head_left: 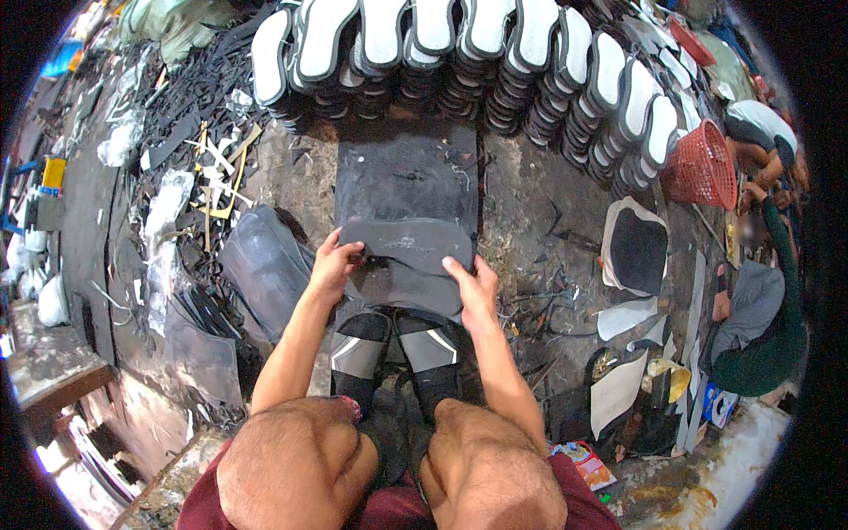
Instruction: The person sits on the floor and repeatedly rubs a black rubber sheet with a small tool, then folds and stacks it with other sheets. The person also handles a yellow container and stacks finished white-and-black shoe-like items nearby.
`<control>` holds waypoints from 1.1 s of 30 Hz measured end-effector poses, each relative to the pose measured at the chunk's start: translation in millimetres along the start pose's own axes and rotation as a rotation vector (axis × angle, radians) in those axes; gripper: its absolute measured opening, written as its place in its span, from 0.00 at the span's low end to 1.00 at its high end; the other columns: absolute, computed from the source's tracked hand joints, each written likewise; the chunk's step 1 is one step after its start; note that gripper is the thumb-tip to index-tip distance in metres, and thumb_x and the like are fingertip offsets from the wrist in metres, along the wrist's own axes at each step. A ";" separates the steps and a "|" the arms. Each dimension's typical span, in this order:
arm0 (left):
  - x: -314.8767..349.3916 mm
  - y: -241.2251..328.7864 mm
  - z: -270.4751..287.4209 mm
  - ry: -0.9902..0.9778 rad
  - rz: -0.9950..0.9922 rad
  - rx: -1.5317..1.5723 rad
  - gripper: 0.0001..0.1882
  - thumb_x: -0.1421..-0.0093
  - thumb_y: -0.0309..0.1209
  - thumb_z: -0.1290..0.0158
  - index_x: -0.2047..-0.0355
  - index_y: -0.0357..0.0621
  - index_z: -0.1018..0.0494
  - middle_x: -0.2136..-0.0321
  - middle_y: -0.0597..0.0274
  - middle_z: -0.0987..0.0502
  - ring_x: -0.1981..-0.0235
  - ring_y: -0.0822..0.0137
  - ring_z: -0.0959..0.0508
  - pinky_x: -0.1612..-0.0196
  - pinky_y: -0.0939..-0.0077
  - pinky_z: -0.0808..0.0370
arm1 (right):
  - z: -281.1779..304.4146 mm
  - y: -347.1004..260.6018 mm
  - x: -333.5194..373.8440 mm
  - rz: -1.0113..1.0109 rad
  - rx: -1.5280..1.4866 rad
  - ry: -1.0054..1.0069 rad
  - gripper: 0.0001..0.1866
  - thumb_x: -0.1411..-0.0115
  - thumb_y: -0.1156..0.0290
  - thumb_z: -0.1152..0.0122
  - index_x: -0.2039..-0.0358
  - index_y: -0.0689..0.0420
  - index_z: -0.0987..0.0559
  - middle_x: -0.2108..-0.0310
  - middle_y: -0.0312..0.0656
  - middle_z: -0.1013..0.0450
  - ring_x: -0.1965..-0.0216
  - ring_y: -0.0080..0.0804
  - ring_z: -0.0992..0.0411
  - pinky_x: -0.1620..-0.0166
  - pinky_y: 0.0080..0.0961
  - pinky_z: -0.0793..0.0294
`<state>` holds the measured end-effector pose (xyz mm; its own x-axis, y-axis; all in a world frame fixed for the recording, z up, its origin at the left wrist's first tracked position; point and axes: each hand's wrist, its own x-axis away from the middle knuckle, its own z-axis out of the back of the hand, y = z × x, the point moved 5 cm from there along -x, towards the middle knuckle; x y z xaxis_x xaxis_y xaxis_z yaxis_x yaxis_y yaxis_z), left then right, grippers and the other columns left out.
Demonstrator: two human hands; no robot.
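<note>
A dark grey foam shoe sole (408, 240) lies sideways in front of my feet, gripped at both ends. My left hand (331, 265) closes on its left end, thumb on top. At the right end my right hand (477, 284) pinches the edge, its thumb pressed on the upper face. Under and nearer than this sole is another dark, sole-like piece (406, 290); whether my fingers also hold it is hidden. Beyond the sole a flat black sheet (406, 172) lies on the floor. My feet in black and grey footwear (360, 353) stand just below.
Stacks of white-topped soles (433, 26) curve along the far side. Dark scraps (203, 71) heap at far left. Dark sheets (265, 261) lie left of me. A red basket (704, 163) stands at right, near a crouching person (764, 291). Beside my right arm is a black square piece (636, 243).
</note>
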<state>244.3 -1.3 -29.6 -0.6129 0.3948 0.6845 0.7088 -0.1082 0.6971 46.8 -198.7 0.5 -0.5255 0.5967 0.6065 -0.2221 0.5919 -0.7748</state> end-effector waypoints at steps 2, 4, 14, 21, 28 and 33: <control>11.9 6.9 6.6 -0.067 0.129 0.379 0.23 0.35 0.41 0.44 0.42 0.49 0.30 0.56 0.63 0.21 0.55 0.66 0.24 0.50 0.64 0.26 | -17.6 -35.4 51.0 0.271 0.477 -0.072 0.25 0.49 0.66 0.21 0.52 0.61 0.19 0.56 0.43 0.21 0.55 0.31 0.25 0.53 0.32 0.24; 47.9 45.2 -29.5 -0.285 0.190 0.759 0.26 0.36 0.53 0.45 0.46 0.50 0.28 0.56 0.59 0.20 0.55 0.60 0.21 0.48 0.56 0.25 | -48.7 -81.2 109.5 0.996 0.668 -0.554 0.28 0.50 0.58 0.20 0.52 0.57 0.18 0.52 0.43 0.21 0.52 0.38 0.24 0.49 0.37 0.26; 84.1 105.1 -104.9 -0.658 0.014 0.779 0.45 0.44 0.73 0.49 0.39 0.53 0.33 0.47 0.48 0.25 0.49 0.47 0.22 0.50 0.45 0.21 | -116.6 -210.4 73.8 1.002 0.925 -0.474 0.21 0.51 0.58 0.23 0.60 0.55 0.17 0.62 0.42 0.20 0.60 0.43 0.20 0.53 0.36 0.24; 122.7 126.1 -78.2 -0.576 -0.416 -0.314 0.49 0.52 0.28 0.25 0.33 0.35 0.40 0.42 0.55 0.26 0.41 0.66 0.27 0.36 0.66 0.32 | -92.9 -217.6 86.3 1.063 0.797 -0.250 0.14 0.53 0.68 0.22 0.69 0.55 0.19 0.66 0.38 0.20 0.67 0.38 0.21 0.65 0.33 0.25; 142.0 126.9 -75.9 -0.475 -0.545 -0.514 0.40 0.45 0.24 0.31 0.33 0.36 0.35 0.44 0.61 0.23 0.46 0.73 0.25 0.40 0.73 0.29 | -93.5 -222.7 123.8 1.385 0.887 -0.207 0.14 0.56 0.73 0.21 0.71 0.55 0.21 0.61 0.42 0.18 0.67 0.38 0.21 0.65 0.31 0.27; 146.0 122.2 -81.0 -0.416 -0.456 -0.320 0.34 0.46 0.23 0.31 0.39 0.35 0.30 0.50 0.58 0.19 0.50 0.72 0.22 0.45 0.73 0.25 | -91.8 -221.3 118.8 1.316 0.868 -0.204 0.14 0.56 0.76 0.22 0.72 0.56 0.22 0.59 0.45 0.17 0.69 0.38 0.22 0.64 0.30 0.28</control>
<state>213.1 -30.8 172.8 -0.5949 0.7747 0.2143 0.2352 -0.0872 0.9680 108.9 -209.1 260.4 -0.8015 0.2984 -0.5183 0.1135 -0.7751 -0.6216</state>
